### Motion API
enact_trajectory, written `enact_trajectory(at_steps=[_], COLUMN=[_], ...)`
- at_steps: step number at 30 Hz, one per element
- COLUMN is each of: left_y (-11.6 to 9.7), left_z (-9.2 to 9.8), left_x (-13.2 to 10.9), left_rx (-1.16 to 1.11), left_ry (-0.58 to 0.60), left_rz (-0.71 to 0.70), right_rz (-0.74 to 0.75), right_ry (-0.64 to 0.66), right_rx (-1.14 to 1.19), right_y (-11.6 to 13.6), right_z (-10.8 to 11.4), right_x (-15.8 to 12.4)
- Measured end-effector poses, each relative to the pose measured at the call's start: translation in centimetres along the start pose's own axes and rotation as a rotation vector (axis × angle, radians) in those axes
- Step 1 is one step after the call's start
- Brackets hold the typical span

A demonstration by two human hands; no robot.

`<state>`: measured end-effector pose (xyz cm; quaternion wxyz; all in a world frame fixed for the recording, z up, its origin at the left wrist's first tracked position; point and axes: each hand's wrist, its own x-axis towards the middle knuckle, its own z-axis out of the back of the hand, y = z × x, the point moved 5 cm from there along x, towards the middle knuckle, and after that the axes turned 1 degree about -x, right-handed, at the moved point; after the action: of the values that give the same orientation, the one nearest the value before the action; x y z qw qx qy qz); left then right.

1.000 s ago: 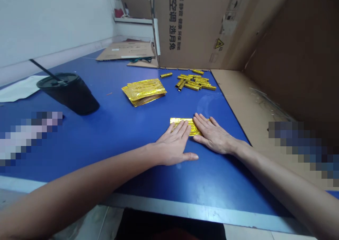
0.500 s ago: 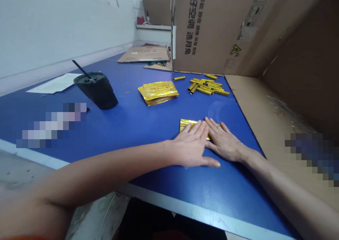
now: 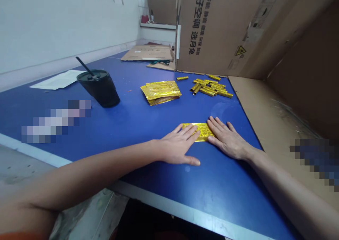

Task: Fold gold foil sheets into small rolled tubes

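Observation:
A rectangular sheet of shiny gold foil paper (image 3: 203,131) lies flat on the blue table under my hands. My left hand (image 3: 180,144) rests open on its left part, fingers stretched over the sheet and thumb apart on the tabletop. On the sheet's right end lies my right hand (image 3: 227,137), also open, with its fingers spread. Beyond them sits a stack of gold foil paper (image 3: 161,91). Farther right is a loose heap of narrow gold rolled or folded tubes (image 3: 212,86), with one tube (image 3: 182,78) apart to their left.
A dark cup with a straw (image 3: 100,88) stands on the left of the blue table (image 3: 127,127), by a white paper sheet (image 3: 58,79). A large cardboard box (image 3: 219,31) walls the back and right. Flattened cardboard (image 3: 148,52) lies at the far end.
My left hand has slid left along the gold foil paper, baring its middle. My right hand stays nearly in place on the right end. The view has shifted slightly.

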<state>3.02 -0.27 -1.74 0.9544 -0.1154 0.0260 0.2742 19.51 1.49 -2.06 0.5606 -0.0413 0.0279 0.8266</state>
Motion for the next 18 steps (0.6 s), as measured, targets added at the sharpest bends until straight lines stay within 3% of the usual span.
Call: enact_trajectory(at_steps=[4,8,10,14,16,18], left_y=[-1.8,-2.4,-2.4,-2.5,-2.5,-2.5], left_z=[-0.5,-0.7,-0.6,-0.4,-0.4,-0.4], left_x=[-1.5,-1.6,-1.6,-1.6,-1.7,-1.7], left_rx=[-0.020,-0.044,-0.056,-0.071,-0.079,-0.080], left_ry=[-0.069,-0.137,-0.152,-0.171,-0.167,-0.163], left_rz=[-0.055,-0.018,-0.019,-0.044,-0.041,-0.031], right_rz=[-0.110,-0.277,-0.180,0.190,0.228,0.196], right_ry=[-0.026,-0.235,-0.276,-0.057,-0.009,0.014], right_rx=[-0.027,-0.124,-0.084,0.130,0.145,0.128], right_y=[-1.7,-1.1,1.4,7.1,7.5,6.2], right_z=[0.0,1.4,1.7,0.8,0.5,0.2], right_x=[0.4,-0.2,-0.9,-2.6,-2.9,-2.7])
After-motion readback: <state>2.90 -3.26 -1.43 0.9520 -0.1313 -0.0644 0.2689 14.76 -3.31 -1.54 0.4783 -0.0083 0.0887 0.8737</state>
